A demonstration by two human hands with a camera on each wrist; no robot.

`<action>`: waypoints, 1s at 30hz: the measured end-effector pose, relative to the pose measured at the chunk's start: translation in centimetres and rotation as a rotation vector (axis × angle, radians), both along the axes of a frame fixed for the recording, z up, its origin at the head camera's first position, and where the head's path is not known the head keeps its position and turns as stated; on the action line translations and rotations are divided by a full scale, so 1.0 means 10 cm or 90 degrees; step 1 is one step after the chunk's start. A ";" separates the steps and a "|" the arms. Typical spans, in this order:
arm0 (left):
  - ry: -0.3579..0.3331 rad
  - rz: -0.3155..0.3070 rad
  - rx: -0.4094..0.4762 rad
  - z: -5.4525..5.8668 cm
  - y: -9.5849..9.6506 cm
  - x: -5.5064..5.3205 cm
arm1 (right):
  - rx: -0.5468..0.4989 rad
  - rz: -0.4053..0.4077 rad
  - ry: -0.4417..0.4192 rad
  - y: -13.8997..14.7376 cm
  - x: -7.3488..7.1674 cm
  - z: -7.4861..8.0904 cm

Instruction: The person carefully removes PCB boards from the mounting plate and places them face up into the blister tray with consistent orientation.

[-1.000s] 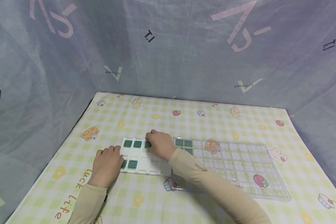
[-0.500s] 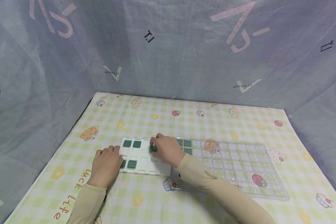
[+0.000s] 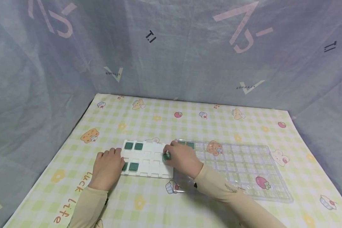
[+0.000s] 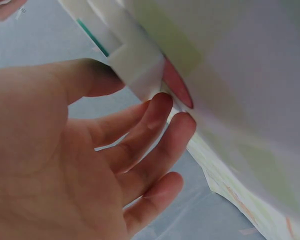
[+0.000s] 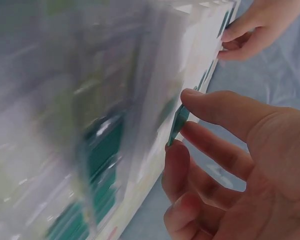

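A green circuit board (image 3: 166, 157) is pinched by the right hand (image 3: 185, 160) over the right end of a white slotted tray (image 3: 148, 155), whose left end is gripped between thumb and fingers by the left hand (image 3: 106, 167), with a clear compartmented tray (image 3: 246, 158) just beside it.

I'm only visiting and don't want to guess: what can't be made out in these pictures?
Head view: whether chips fill some left-end cells of the clear tray; the right hand and its sleeve hide them.
Head view: one chip's left part, behind the left hand.
Head view: the sleeve's print, too small to read.
Right wrist view: clear tray details, blurred.
Left wrist view: most of the right hand, cut off by the top-left corner.
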State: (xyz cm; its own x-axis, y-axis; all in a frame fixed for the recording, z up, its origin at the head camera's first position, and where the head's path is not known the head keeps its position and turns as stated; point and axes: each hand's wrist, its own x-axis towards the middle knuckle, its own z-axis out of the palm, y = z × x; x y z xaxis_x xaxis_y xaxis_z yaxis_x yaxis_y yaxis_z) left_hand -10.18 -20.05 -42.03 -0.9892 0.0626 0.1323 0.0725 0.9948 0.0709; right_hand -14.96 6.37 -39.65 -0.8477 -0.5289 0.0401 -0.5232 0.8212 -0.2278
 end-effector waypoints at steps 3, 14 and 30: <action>0.003 0.001 0.000 0.00 -0.01 0.00 | -0.009 -0.010 -0.007 0.09 0.03 -0.01; 0.011 -0.008 0.004 -0.01 -0.02 0.01 | -0.019 -0.040 0.011 0.43 0.16 -0.10; 0.022 -0.008 0.001 -0.02 -0.02 0.01 | -0.027 -0.079 0.004 0.83 0.19 -0.13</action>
